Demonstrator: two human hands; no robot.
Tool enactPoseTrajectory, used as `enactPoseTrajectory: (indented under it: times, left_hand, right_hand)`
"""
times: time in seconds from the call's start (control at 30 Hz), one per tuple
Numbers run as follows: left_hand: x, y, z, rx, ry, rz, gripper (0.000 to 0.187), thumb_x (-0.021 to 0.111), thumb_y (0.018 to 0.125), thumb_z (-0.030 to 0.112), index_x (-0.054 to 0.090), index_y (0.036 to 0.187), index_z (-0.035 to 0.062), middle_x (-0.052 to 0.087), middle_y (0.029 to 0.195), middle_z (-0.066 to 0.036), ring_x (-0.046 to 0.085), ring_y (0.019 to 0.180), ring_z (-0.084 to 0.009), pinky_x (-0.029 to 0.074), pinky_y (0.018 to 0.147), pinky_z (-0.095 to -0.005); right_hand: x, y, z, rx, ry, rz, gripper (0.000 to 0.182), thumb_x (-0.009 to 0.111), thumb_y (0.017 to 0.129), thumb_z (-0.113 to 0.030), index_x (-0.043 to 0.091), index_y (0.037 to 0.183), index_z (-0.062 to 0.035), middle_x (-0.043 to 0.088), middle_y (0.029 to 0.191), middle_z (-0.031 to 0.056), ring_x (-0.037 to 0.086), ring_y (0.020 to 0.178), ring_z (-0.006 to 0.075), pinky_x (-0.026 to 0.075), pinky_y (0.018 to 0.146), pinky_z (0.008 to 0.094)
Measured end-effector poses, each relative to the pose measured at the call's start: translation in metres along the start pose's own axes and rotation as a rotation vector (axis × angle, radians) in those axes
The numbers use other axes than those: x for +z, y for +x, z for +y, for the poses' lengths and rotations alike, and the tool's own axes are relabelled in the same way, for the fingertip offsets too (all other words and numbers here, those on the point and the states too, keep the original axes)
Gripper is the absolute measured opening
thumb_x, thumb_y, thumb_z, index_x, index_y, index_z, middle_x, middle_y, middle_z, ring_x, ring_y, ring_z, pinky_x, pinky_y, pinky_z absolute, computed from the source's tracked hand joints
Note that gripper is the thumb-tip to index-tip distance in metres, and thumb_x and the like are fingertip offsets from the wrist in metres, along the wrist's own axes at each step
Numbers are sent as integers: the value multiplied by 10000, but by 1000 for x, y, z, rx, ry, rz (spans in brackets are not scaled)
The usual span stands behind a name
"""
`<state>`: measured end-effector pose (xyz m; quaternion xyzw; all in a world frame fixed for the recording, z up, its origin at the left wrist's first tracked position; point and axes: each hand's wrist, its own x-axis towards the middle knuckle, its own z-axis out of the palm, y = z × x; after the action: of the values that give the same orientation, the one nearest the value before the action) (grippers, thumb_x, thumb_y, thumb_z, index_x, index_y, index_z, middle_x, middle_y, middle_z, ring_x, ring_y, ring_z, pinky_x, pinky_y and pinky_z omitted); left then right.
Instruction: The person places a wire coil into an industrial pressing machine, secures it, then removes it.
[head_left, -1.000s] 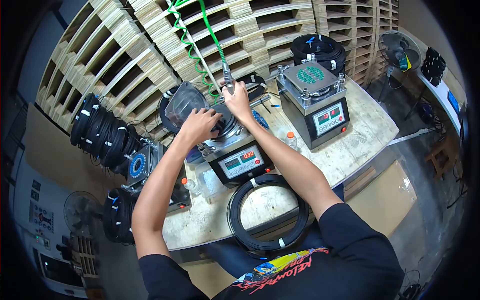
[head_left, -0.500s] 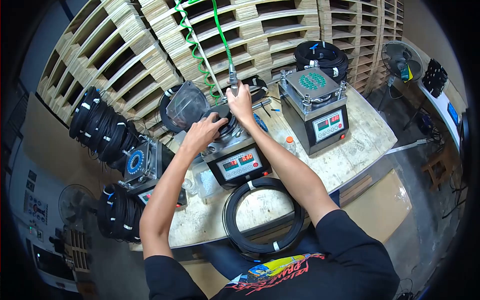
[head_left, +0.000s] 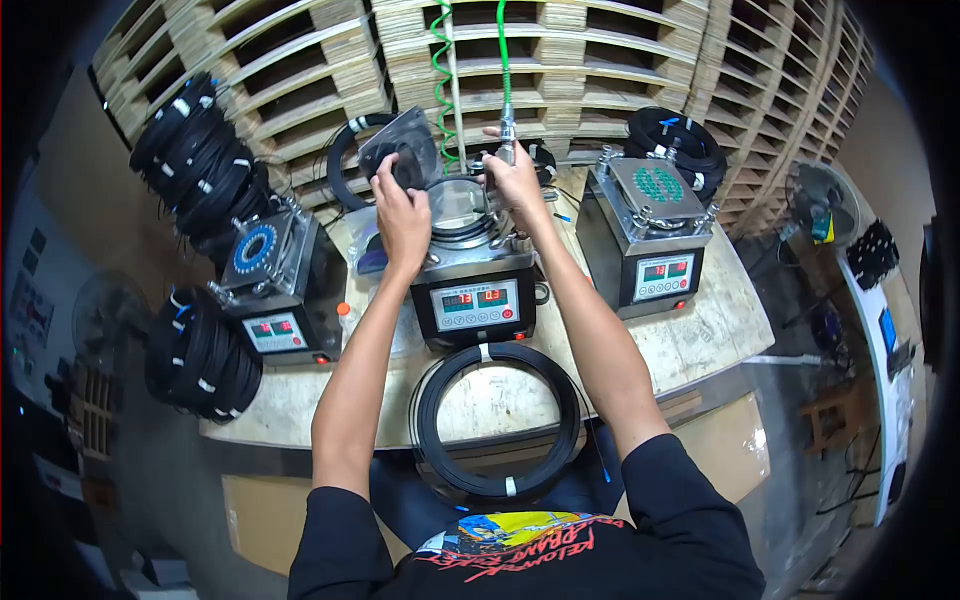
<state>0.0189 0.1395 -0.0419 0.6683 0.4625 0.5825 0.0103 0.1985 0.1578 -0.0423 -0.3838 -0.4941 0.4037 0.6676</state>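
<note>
My left hand [head_left: 403, 222] is closed on a black round disc [head_left: 408, 172], held tilted at the left of the middle machine [head_left: 474, 308]. Behind the disc stands a tilted grey see-through plate [head_left: 412, 135]. My right hand [head_left: 520, 188] is wrapped round an air blow gun [head_left: 507, 150], which hangs from a green hose [head_left: 503, 50] above the machine's right side. Between my hands the machine's round top [head_left: 458, 205] shows pale and shiny, with black cable [head_left: 465, 236] looped round its front. The gun's nozzle is hidden by my fingers.
Similar machines stand left [head_left: 265, 260] and right [head_left: 652, 230]. A black cable coil [head_left: 428, 430] lies at the table's front edge. More coils are stacked left [head_left: 205, 180] and back right [head_left: 690, 140]. Wooden pallets [head_left: 620, 60] rise behind. An orange-capped bottle [head_left: 344, 312] stands left.
My left hand has lifted the black disc off the middle machine and moved it left, uncovering the round top. My right hand still holds the blow gun. The camera view has shifted.
</note>
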Motion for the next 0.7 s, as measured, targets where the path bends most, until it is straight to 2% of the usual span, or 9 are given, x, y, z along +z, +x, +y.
enactPoseTrajectory:
  times: [0.1,0.13,0.17,0.27,0.3,0.37,0.5,0.63,0.7]
  left_hand:
    - [8,0,-8,-25,-14,28,633,525,824,3,346,1430,27,517,1196,-246,575,1037,-431,452,902,-478]
    - [5,1,-7,-44,-20,-15,588,529,821,3,425,1400,9,518,1125,-220,586,974,-387,456,885,-454]
    - [4,1,-9,-53,-21,-5,588,529,821,3,425,1400,9,518,1125,-220,586,974,-387,456,885,-454]
    - [5,1,-13,-52,-99,-35,450,546,825,25,592,1272,-7,490,1014,-182,555,893,-346,453,878,-430]
    - [7,1,-15,-54,-103,-27,450,546,825,25,592,1272,-7,490,1014,-182,555,893,-346,453,878,-430]
    - [6,0,-15,9,-12,-26,456,554,825,35,591,1278,-2,488,1012,-182,546,924,-352,442,895,-433]
    - [10,0,-22,-35,-55,-12,465,544,839,33,560,1298,-40,495,1031,-205,546,960,-376,437,904,-442]
    - [12,1,-27,-45,-72,-4,449,533,866,28,543,1307,-58,501,1032,-212,553,962,-383,441,895,-443]
    - [13,1,-27,-49,-94,-7,443,531,882,36,540,1315,-55,501,1029,-210,553,958,-380,442,890,-440]
  right_hand:
    - [-7,-1,-7,82,100,-185,526,585,905,-87,484,1419,-134,571,812,-13,622,699,105,494,629,231]
    - [-6,-2,-9,54,95,-178,516,578,903,-82,494,1410,-124,572,810,-10,623,704,104,496,632,233]
    - [-5,-2,-10,23,89,-170,506,572,900,-77,504,1401,-113,573,809,-8,624,710,104,498,634,235]
    - [1,-3,-6,-163,-17,118,384,531,899,-55,597,1278,-60,563,770,-8,587,687,80,458,617,223]
    - [2,-1,0,-215,-56,231,364,521,899,-49,610,1252,-58,552,754,-15,571,678,72,437,608,222]
    - [2,-3,1,-253,-58,293,353,516,898,-41,622,1234,-57,542,747,-22,575,680,73,434,605,227]
    - [6,-11,-16,-78,-27,22,325,552,867,-59,655,1175,-47,599,839,6,597,694,88,474,631,250]
    - [6,-4,-7,-172,-48,133,324,563,863,-69,657,1171,-43,592,838,-1,608,719,90,479,641,248]
    - [-1,-4,-11,-105,146,93,318,584,890,-97,639,1197,-35,599,851,-1,634,704,110,498,625,236]
